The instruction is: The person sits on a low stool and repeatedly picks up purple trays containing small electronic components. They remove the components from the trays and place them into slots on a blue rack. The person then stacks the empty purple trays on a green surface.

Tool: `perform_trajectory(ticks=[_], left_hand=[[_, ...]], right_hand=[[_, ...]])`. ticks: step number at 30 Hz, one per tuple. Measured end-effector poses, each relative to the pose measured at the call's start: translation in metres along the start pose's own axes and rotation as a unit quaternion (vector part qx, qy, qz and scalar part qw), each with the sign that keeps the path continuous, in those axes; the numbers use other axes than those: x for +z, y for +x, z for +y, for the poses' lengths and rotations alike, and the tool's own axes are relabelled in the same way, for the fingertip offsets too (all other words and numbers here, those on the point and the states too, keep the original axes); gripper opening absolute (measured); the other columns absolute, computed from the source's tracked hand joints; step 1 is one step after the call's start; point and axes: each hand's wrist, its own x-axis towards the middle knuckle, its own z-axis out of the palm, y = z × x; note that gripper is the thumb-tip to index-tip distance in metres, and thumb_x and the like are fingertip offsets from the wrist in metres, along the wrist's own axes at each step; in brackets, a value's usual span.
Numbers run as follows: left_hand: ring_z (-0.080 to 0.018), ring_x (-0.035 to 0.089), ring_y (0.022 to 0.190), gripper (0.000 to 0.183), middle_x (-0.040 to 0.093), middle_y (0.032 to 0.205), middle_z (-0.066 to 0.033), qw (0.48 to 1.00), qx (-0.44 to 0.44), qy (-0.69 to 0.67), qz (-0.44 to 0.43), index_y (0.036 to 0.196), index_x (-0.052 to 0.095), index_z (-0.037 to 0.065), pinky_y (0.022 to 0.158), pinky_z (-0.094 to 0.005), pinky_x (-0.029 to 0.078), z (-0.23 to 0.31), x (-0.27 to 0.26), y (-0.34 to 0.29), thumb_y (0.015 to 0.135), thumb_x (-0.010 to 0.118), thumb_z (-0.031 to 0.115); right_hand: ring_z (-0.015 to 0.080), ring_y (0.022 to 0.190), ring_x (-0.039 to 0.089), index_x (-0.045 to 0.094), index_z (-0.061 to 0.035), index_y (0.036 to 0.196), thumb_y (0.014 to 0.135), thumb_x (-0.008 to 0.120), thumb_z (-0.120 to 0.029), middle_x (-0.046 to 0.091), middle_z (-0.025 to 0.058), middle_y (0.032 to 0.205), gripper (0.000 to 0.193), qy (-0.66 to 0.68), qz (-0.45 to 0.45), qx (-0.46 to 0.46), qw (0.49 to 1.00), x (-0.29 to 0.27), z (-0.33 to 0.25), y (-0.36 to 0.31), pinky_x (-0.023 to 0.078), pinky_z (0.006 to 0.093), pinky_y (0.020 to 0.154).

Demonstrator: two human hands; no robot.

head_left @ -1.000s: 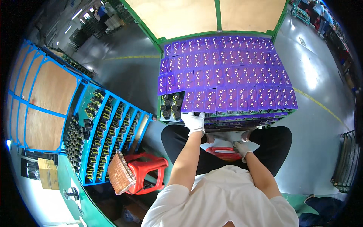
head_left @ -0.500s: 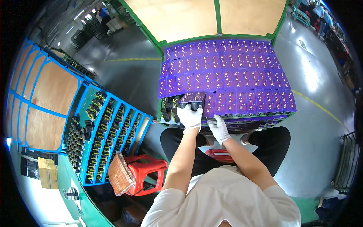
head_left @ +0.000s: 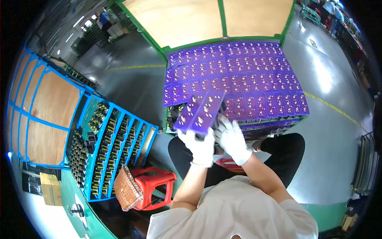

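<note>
Both my hands wear white gloves. My left hand [head_left: 198,146] is closed on the near edge of a pair of purple circuit boards [head_left: 201,111], side by side and tilted, their faces dotted with shiny solder spots. My right hand [head_left: 232,139] is at the pair's lower right edge, its fingers bent beside a dark part there; their tips are partly hidden. Beyond lie rows of similar purple boards [head_left: 238,81], packed closely on a green-framed cart. Black cylindrical parts [head_left: 173,116] with yellow bits show left of the held boards.
A wooden panel in a green frame [head_left: 258,18] rises behind the cart. At left stands a blue rack [head_left: 119,151] holding rows of black-and-yellow parts. Beside it a red stool [head_left: 157,185] has a bubble-wrapped pad [head_left: 127,189] against it. People stand far off.
My left hand has drawn nearer me, and the board it was tipping now shows its dotted face as part of a pair. My right hand has moved from the row's front edge toward it.
</note>
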Motion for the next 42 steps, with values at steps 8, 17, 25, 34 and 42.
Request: perform_trajectory(ticks=[8, 17, 25, 34, 42], left_hand=[[-0.0338, 0.049, 0.115, 0.058, 0.055, 0.122, -0.0138, 0.972, 0.026, -0.059, -0.224, 0.125, 0.05, 0.005, 0.099, -0.0459, 0.034, 0.04, -0.007, -0.084, 0.073, 0.07, 0.021], [-0.0365, 0.053, 0.113, 0.042, 0.058, 0.119, -0.0148, 0.955, 0.19, -0.02, -0.225, 0.114, 0.061, 0.007, 0.101, -0.0514, 0.032, 0.047, -0.022, -0.085, 0.074, 0.07, 0.016], [-0.033, 0.055, 0.11, 0.041, 0.06, 0.115, -0.0127, 0.95, 0.126, -0.016, -0.286, 0.114, 0.061, 0.008, 0.099, -0.0474, 0.036, 0.049, -0.023, -0.1, 0.074, 0.067, 0.012], [-0.0287, 0.062, 0.097, 0.036, 0.06, 0.111, -0.0191, 0.92, 0.054, -0.284, -0.266, 0.107, 0.059, 0.0, 0.088, -0.0393, 0.047, 0.03, -0.03, -0.07, 0.091, 0.057, 0.033], [-0.0309, 0.035, 0.133, 0.065, 0.038, 0.142, -0.0212, 0.792, -0.16, -0.448, -0.383, 0.126, 0.052, -0.003, 0.109, -0.0446, 0.026, -0.012, -0.029, -0.015, 0.081, 0.065, 0.041]], right_hand=[[0.0305, 0.115, 0.054, 0.044, -0.0072, 0.134, 0.094, 0.036, -0.051, 0.052, 0.0168, 0.13, 0.06, 0.183, 0.047, 0.058, 0.98, 0.017, -0.046, -0.045, 0.044, 0.0471, 0.098], [0.0238, 0.098, 0.062, 0.057, -0.0081, 0.119, 0.092, 0.054, -0.034, 0.063, 0.0099, 0.11, 0.037, 0.319, 0.018, 0.03, 0.947, 0.004, -0.052, -0.068, 0.052, 0.0415, 0.085], [0.0241, 0.101, 0.062, 0.056, -0.0081, 0.12, 0.093, 0.053, -0.034, 0.062, 0.0109, 0.114, 0.038, 0.311, 0.013, 0.021, 0.95, 0.003, -0.065, -0.076, 0.052, 0.043, 0.086], [0.026, 0.105, 0.06, 0.053, -0.0079, 0.124, 0.093, 0.054, -0.032, 0.06, 0.0114, 0.117, 0.04, 0.317, 0.072, 0.055, 0.944, 0.012, -0.074, -0.075, 0.05, 0.0456, 0.091], [0.0238, 0.111, 0.057, 0.05, -0.0108, 0.129, 0.095, 0.051, -0.036, 0.057, 0.0094, 0.124, 0.042, 0.28, 0.021, 0.139, 0.95, 0.002, -0.035, -0.078, 0.048, 0.045, 0.094]])
